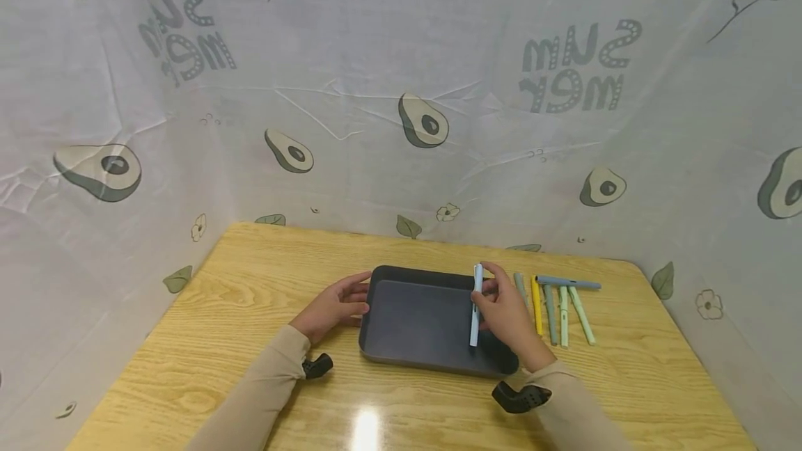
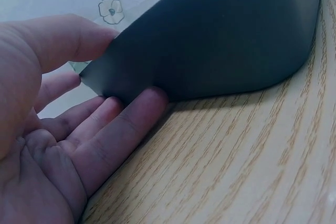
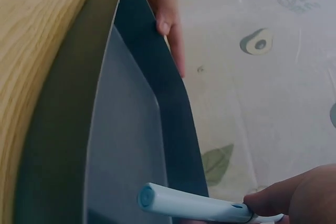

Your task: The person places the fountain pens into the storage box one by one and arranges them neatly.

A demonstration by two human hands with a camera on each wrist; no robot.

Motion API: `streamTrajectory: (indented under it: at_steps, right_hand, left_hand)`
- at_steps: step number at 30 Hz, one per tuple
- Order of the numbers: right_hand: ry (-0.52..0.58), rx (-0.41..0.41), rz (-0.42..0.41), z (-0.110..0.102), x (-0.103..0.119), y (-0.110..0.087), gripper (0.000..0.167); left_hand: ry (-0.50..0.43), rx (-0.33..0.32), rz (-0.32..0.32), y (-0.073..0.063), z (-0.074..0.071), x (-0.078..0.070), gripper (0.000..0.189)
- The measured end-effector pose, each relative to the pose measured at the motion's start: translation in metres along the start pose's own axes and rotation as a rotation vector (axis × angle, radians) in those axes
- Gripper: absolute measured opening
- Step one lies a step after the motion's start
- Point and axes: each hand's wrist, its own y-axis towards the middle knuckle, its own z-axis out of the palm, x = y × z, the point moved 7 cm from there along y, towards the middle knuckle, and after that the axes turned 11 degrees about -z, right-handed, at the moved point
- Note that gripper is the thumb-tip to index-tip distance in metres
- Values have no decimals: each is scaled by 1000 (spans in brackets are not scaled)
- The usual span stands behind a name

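Observation:
A light blue capped pen (image 1: 476, 305) is pinched between the thumb and fingers of my right hand (image 1: 506, 312), over the right part of a dark grey rectangular tray (image 1: 413, 319). In the right wrist view the pen (image 3: 194, 203) shows one rounded end pointing over the tray's inside. My left hand (image 1: 335, 305) is at the tray's left end. Up close in the left wrist view, its nearly straight fingers (image 2: 123, 135) rest against the tray's outer wall (image 2: 220, 45), with the thumb at the rim.
Right of the tray, several pens lie on the wooden table (image 1: 250, 284): a yellow pen (image 1: 537, 305), light green pens (image 1: 583, 315), grey-green ones, and a blue pen (image 1: 567, 282) crosswise at their upper ends. A printed curtain (image 1: 376, 179) hangs behind the table's far edge.

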Motion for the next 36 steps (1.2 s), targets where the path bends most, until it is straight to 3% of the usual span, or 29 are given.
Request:
streamTrajectory:
  at_steps: [13, 23, 32, 36]
  right_hand:
    - [64, 66, 82, 58, 0, 12, 62]
    - [43, 120, 79, 90, 3, 17, 56]
    - [-120, 201, 59, 105, 10, 24, 61]
    - [-124, 219, 65, 107, 13, 21, 61]
  left_hand:
    - [2, 2, 9, 2, -2, 0, 71]
    - [-11, -8, 6, 1, -1, -1, 71]
    - [-19, -11, 14, 0, 1, -3, 71]
    - [-16, -17, 16, 0, 1, -2, 71]
